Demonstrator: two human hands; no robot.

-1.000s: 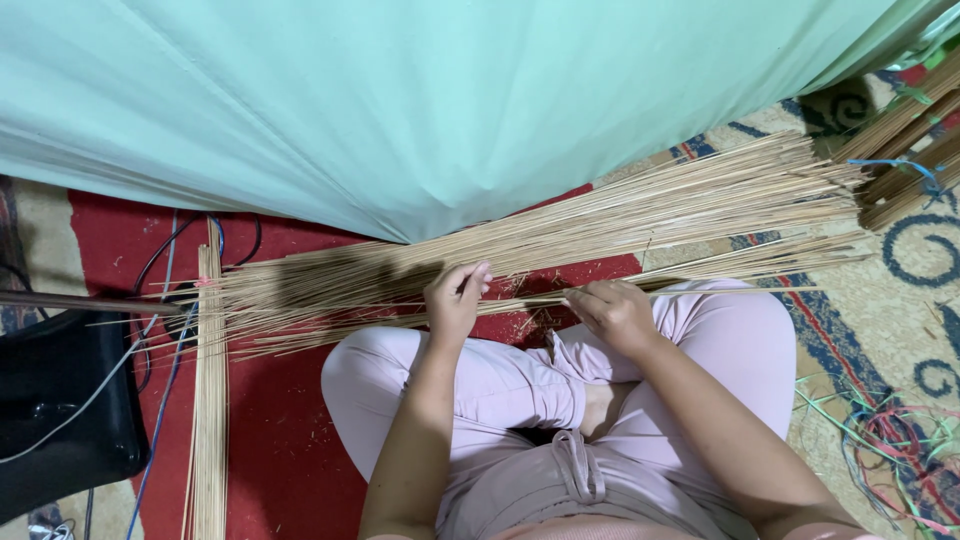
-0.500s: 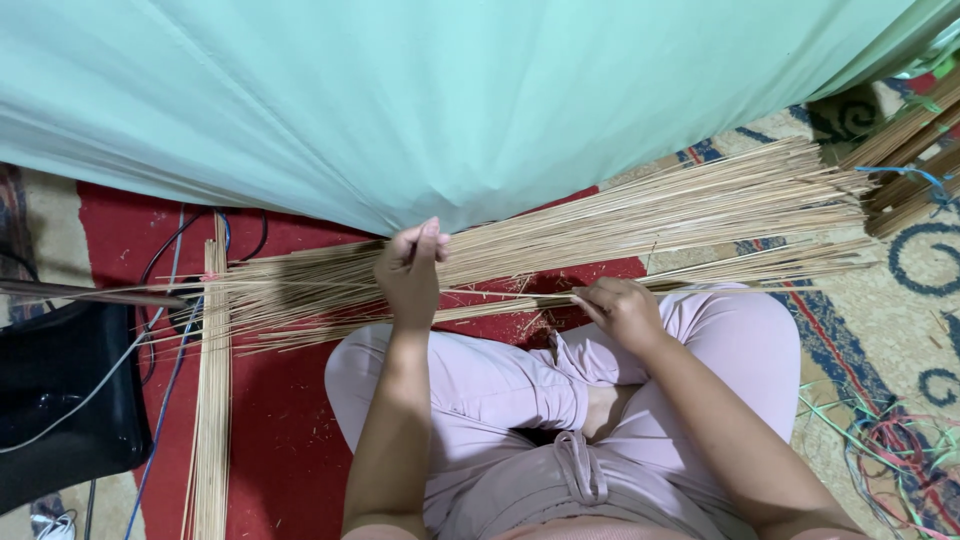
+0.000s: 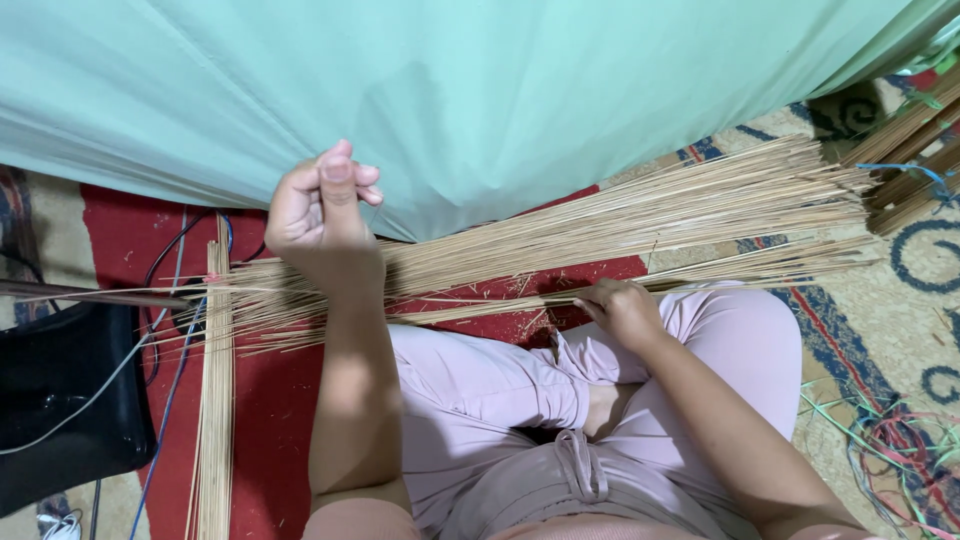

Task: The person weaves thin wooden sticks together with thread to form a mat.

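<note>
A long bundle of thin tan sticks (image 3: 640,225) lies across a red mat (image 3: 120,235) in front of my crossed legs in pale pink trousers (image 3: 480,390). My left hand (image 3: 320,205) is raised above the bundle's left part, thumb pressed against curled fingers. I cannot make out a stick in that pinch. My right hand (image 3: 625,310) rests at my right knee with its fingers curled over a small bunch of sticks (image 3: 760,265) that runs off to the right.
A teal cloth (image 3: 480,90) hangs across the top. A second stick bundle (image 3: 215,420) lies upright at the left, beside a black case (image 3: 60,400) with cables. Thicker canes (image 3: 910,160) sit at the right edge, and coloured strings (image 3: 900,450) lie on the patterned carpet.
My left hand lifted off the stick bundle, rose toward the teal cloth and pinched shut. My right hand stayed on the sticks at my knee.
</note>
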